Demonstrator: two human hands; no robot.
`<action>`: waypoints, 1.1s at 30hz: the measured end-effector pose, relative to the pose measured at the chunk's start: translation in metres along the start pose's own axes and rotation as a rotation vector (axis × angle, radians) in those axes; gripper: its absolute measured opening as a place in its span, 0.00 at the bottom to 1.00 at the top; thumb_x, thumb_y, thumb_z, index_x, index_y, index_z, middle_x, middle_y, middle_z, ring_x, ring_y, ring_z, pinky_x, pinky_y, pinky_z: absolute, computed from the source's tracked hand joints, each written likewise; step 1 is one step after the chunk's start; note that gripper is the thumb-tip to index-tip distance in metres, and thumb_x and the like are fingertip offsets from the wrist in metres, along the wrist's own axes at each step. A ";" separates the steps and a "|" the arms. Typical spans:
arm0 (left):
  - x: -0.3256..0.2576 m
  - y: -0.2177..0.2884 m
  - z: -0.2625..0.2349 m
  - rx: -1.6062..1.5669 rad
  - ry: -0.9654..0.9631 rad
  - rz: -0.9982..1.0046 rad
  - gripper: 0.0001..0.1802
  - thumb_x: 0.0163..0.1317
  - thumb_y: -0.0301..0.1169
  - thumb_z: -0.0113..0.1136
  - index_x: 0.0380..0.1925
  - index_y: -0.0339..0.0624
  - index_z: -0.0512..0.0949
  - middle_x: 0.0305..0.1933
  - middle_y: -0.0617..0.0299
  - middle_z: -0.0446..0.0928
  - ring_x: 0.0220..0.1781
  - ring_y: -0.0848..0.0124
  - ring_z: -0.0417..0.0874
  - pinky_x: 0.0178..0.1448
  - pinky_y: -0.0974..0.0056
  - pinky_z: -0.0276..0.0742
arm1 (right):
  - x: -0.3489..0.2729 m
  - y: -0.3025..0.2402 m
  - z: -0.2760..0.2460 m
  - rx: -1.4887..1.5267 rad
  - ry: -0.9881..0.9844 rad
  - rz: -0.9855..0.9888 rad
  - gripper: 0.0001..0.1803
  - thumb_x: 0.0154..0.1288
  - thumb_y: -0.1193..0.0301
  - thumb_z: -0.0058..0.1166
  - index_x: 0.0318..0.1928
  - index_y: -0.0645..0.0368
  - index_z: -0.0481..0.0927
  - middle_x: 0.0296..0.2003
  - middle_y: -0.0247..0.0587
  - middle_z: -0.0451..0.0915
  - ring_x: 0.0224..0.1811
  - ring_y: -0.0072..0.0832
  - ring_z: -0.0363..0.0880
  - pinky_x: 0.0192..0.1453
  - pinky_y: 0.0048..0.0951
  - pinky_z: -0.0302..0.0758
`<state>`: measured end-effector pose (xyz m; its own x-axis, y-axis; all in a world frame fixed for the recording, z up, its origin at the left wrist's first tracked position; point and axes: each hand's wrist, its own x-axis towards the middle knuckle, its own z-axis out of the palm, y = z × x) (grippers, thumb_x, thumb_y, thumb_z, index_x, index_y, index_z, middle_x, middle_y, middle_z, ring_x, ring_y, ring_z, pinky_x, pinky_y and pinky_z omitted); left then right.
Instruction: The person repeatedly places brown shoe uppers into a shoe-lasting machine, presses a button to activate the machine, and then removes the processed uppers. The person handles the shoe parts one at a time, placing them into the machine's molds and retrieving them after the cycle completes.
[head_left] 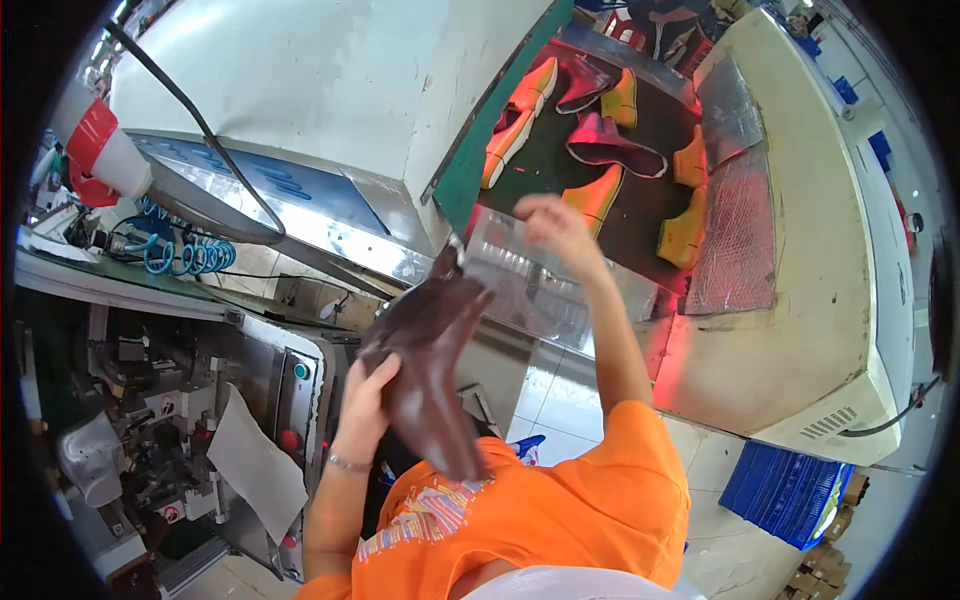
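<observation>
A dark brown leather boot [430, 370] is gripped by my left hand [372, 392], whose thumb and fingers close on its left side. It hangs in front of my orange shirt, slightly blurred. Out to the right, my right hand [555, 230] is raised over the near end of the conveyor [640, 130], its fingers loosely bent and apart with nothing visible in them. Closest to that hand is a yellow shoe last [597, 197] on the belt. Farther along lie several more yellow lasts, a dark red boot upper [612, 150] and another upper [582, 85] under red light.
A pale machine housing [810, 290] borders the conveyor's right side; a large white cabinet [320, 80] stands to its left. A metal ledge [530, 290] lies at the belt's near end. At left are a machine with buttons [295, 400] and coiled blue hoses [190, 255]. Blue crates [785, 490] sit lower right.
</observation>
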<state>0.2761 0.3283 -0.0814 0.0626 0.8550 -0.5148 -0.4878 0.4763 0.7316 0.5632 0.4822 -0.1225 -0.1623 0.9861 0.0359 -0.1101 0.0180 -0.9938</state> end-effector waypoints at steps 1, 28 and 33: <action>-0.014 0.009 -0.006 0.040 0.072 0.032 0.24 0.53 0.27 0.57 0.51 0.35 0.67 0.47 0.58 0.73 0.48 0.69 0.74 0.53 0.64 0.69 | 0.027 0.021 -0.029 0.018 0.192 0.043 0.10 0.56 0.72 0.55 0.39 0.61 0.76 0.31 0.31 0.73 0.32 0.18 0.71 0.33 0.21 0.71; -0.256 0.003 -0.237 -0.068 0.710 0.325 0.23 0.60 0.34 0.53 0.54 0.40 0.66 0.51 0.62 0.72 0.49 0.73 0.74 0.54 0.66 0.69 | 0.075 -0.125 -0.103 -1.533 -0.142 -0.426 0.18 0.50 0.82 0.41 0.43 0.64 0.74 0.42 0.46 0.75 0.46 0.40 0.73 0.52 0.33 0.68; -0.254 -0.009 -0.230 -0.076 0.686 0.508 0.29 0.59 0.29 0.51 0.61 0.44 0.57 0.58 0.61 0.66 0.56 0.71 0.70 0.58 0.66 0.67 | -0.016 -0.138 0.015 -0.899 -0.167 -0.341 0.17 0.43 0.89 0.39 0.35 0.68 0.77 0.34 0.38 0.75 0.39 0.26 0.73 0.46 0.22 0.68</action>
<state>0.0647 0.0598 -0.0601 -0.7078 0.6361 -0.3073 -0.3729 0.0331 0.9273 0.5662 0.4614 0.0154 -0.4050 0.8698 0.2817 0.6013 0.4855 -0.6345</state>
